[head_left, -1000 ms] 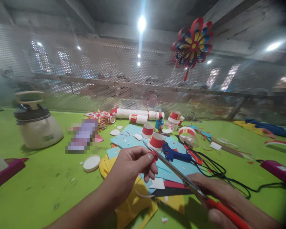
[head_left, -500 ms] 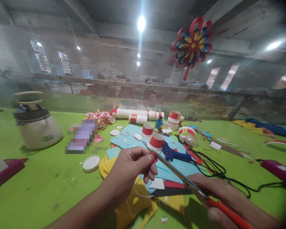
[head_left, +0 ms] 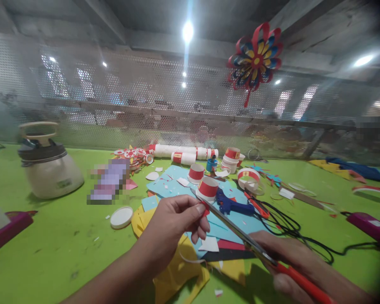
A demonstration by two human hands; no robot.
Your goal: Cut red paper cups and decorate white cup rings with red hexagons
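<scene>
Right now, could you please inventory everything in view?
table: 1, green, lower view
perforated screen: 1, grey, background
hanging flower ornament: 1, multicoloured, upper right
ceiling lights: several, white, above
jug: 1, cream, left
pixelated item: 1, lilac, left
long blocks: 2, purple, side edges
cup stacks: several, red-white, far centre
paper cups: 2, red-white, centre
sheets: several, blue and yellow, centre
glue gun: 1, blue, centre-right
cable loops: several, black, right
round lid: 1, white, centre-left
scraps and crafts: many, mixed, scattered
red piece: 1, red, centre
scissors: 1, silver-red, lower right
left hand: 1, bare, centre, pinching red piece
right hand: 1, bare, lower right, holding scissors
</scene>
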